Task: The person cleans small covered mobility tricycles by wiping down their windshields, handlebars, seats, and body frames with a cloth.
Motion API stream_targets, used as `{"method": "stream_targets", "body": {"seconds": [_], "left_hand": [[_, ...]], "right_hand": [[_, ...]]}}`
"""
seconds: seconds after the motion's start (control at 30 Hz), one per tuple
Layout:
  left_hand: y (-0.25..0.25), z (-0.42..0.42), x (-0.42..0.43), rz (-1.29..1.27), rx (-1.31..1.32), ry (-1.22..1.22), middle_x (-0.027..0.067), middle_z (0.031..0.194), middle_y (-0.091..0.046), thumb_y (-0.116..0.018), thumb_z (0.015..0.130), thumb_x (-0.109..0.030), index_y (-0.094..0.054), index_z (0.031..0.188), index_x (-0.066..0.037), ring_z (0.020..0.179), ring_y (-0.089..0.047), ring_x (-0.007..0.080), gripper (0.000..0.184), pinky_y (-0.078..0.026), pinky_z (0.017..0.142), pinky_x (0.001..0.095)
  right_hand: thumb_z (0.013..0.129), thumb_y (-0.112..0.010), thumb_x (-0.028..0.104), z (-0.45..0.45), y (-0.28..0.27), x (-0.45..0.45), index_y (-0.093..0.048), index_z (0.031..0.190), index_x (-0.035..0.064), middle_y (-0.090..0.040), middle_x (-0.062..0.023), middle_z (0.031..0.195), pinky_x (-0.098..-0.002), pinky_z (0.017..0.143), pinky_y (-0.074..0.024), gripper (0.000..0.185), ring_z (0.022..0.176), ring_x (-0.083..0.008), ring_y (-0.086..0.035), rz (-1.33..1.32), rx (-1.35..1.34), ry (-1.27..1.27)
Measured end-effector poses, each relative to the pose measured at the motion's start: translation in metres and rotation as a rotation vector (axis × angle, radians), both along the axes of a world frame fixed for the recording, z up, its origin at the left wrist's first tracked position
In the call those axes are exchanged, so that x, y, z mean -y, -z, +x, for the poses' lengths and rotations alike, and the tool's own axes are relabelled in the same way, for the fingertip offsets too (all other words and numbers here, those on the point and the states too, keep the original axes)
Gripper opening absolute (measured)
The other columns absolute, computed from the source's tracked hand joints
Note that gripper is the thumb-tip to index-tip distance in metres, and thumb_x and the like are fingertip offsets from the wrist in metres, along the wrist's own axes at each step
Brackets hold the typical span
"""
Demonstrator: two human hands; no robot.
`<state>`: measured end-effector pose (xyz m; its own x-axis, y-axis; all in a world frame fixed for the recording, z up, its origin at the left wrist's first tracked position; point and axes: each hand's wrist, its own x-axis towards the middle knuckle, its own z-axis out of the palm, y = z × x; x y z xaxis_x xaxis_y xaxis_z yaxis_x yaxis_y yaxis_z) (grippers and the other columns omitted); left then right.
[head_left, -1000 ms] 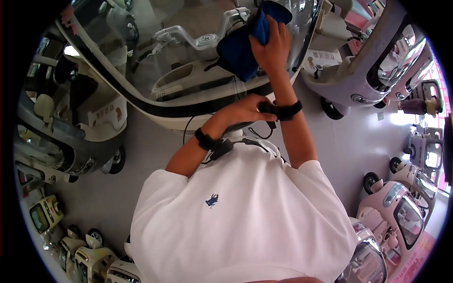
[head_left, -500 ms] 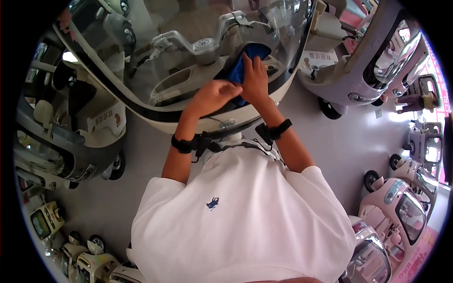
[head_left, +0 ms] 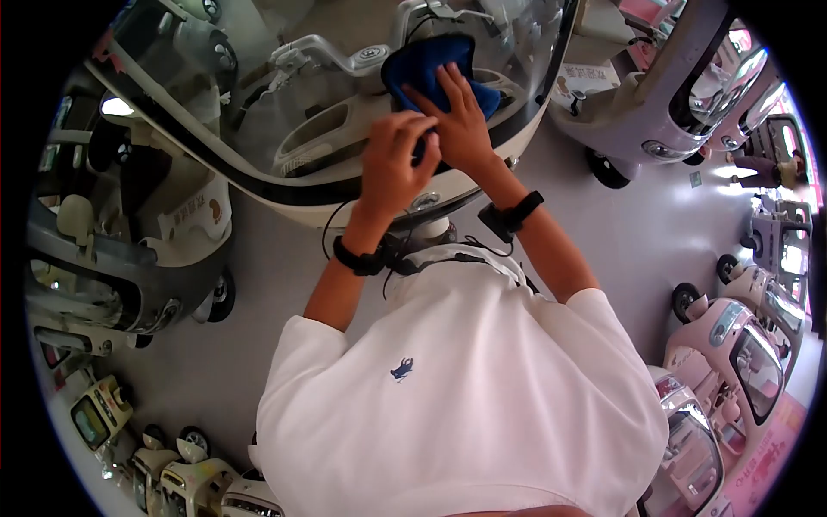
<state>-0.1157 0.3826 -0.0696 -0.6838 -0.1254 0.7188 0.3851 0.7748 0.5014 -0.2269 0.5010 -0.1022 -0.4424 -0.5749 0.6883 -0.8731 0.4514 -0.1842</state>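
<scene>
A blue cloth (head_left: 428,69) with a dark edging lies spread against the clear windshield (head_left: 258,121) of a cream-coloured small vehicle. My right hand (head_left: 463,129) rests flat on the cloth, fingers stretched out and somewhat apart. Beside it, close to its thumb and wrist, my left hand (head_left: 398,164) is raised with curled fingers. A dark patch shows between its thumb and fingers; whether this is cloth or the black windshield border behind cannot be made out. Each wrist wears a black strap with a small device, and thin cables run from the left one.
Behind the glass are silver handlebars (head_left: 366,59). A grey vehicle (head_left: 95,267) stands at left and a lilac one (head_left: 633,129) at right. Several more small vehicles line both sides, including a pink one (head_left: 728,345). A person (head_left: 780,172) is at the far right.
The cloth has opened out and moved up the windshield under my right hand, whose fingers have straightened. My left hand has turned more upright, with its fingers lifted and curled.
</scene>
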Motion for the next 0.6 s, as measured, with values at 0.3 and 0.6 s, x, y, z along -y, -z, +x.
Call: {"method": "stream_targets", "body": {"seconds": [0.3,0.6], "left_hand": [[0.029,0.036,-0.086,-0.351,0.356,0.456,0.0134,0.155,-0.037,-0.060,0.083,-0.006,-0.038,0.148,-0.003,0.146,-0.031,0.0249,0.069,-0.028,0.116,0.0497],[0.013,0.003,-0.105,-0.232,0.437,0.327,0.0129,0.157,-0.033,-0.067,0.085,-0.032,-0.036,0.150,-0.005,0.146,-0.032,0.0235,0.076,-0.021,0.116,0.0582]], "right_hand": [[0.056,-0.080,0.018,-0.007,0.009,-0.007,-0.058,0.134,0.0278,-0.043,-0.0136,0.147,-0.0508,0.117,-0.0284,0.081,0.143,-0.0331,-0.034,0.196,-0.003,-0.215],[0.053,-0.082,0.020,-0.029,0.001,-0.002,-0.061,0.127,0.0182,-0.045,-0.0137,0.145,-0.0491,0.116,-0.0313,0.076,0.143,-0.0306,-0.035,0.195,-0.086,-0.407]]}}
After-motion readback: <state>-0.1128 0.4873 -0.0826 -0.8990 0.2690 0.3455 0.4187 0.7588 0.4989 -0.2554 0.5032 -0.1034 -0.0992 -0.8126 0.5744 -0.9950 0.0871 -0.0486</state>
